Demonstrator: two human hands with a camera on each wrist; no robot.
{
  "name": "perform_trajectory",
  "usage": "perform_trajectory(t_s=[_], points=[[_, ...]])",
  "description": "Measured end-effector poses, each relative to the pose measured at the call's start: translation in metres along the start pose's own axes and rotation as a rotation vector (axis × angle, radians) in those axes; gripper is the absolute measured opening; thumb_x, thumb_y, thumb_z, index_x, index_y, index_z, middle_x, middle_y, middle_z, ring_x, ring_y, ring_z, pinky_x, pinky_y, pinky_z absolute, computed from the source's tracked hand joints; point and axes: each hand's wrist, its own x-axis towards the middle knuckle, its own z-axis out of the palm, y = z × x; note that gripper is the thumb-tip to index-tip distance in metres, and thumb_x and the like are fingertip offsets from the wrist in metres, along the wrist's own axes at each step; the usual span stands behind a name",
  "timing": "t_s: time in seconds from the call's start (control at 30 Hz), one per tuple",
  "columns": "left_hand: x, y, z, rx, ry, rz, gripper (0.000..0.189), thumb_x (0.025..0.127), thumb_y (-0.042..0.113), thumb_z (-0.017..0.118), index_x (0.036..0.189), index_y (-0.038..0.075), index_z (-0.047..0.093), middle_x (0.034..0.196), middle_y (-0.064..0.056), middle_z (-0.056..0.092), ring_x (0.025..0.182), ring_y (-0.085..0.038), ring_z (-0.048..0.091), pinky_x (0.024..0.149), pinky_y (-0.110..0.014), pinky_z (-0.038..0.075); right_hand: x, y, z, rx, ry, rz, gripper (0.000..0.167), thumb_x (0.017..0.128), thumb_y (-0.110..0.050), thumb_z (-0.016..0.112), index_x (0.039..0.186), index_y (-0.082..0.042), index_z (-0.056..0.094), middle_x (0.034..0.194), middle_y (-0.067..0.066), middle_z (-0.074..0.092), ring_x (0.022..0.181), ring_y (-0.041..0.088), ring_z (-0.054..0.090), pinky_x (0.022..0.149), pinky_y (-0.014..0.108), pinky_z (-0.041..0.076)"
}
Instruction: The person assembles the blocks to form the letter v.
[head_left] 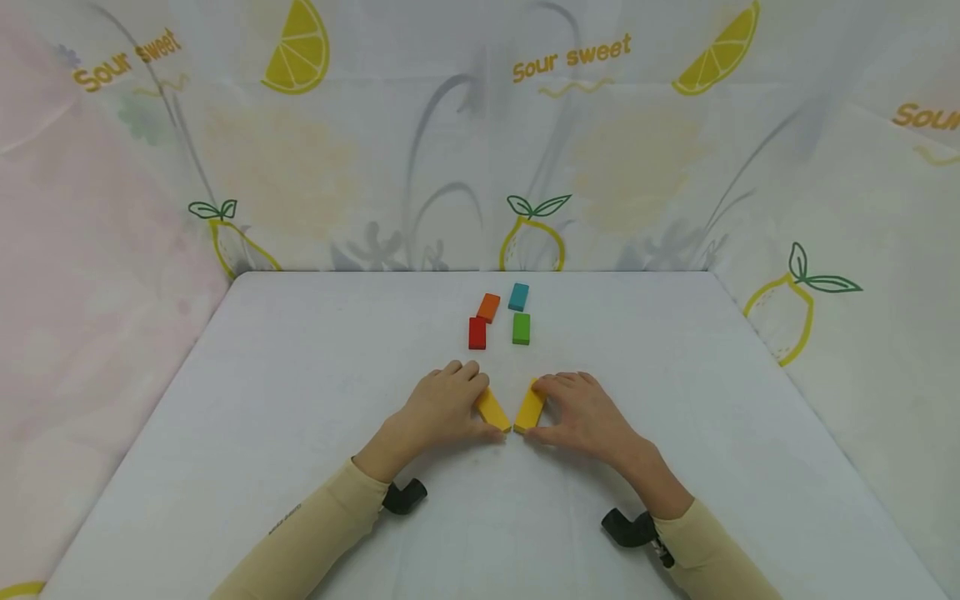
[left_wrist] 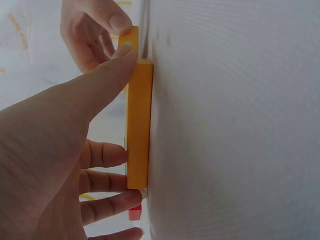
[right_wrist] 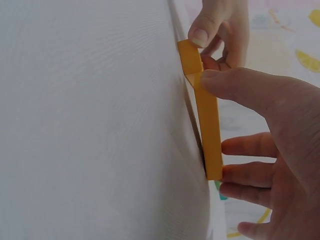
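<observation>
Two yellow blocks stand at an angle to each other, their near ends almost meeting. My left hand (head_left: 447, 406) grips the left yellow block (head_left: 493, 410) between thumb and fingers; in the left wrist view that block (left_wrist: 139, 125) runs along the white tabletop. On the other side my right hand (head_left: 583, 417) holds the right yellow block (head_left: 529, 408), thumb at its near end and fingers at its far end. The right wrist view shows this block (right_wrist: 209, 132) with a thin dark shadow line beside it on the cloth.
Beyond the hands lie a red block (head_left: 477, 332), an orange block (head_left: 488, 307), a blue block (head_left: 518, 297) and a green block (head_left: 521, 328). The white table (head_left: 315, 333) backs onto a lemon-print curtain (head_left: 420, 167). A black wrist mount (head_left: 405, 497) shows under the left sleeve.
</observation>
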Motion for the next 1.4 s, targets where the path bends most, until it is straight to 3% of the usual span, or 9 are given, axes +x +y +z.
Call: perform_trajectory(t_s=[1.4], points=[[-0.0024, 0.0019, -0.0059, -0.009, -0.005, -0.003, 0.070, 0.073, 0.076, 0.069, 0.110, 0.016, 0.062, 0.100, 0.001, 0.054, 0.092, -0.016, 0.048, 0.078, -0.030, 0.049, -0.0001, -0.0061, 0.0026, -0.054, -0.028, 0.045, 0.069, 0.077, -0.053, 0.079, 0.130, -0.014, 0.062, 0.136, 0.007, 0.062, 0.130, 0.029, 0.053, 0.113, 0.058, 0.035]])
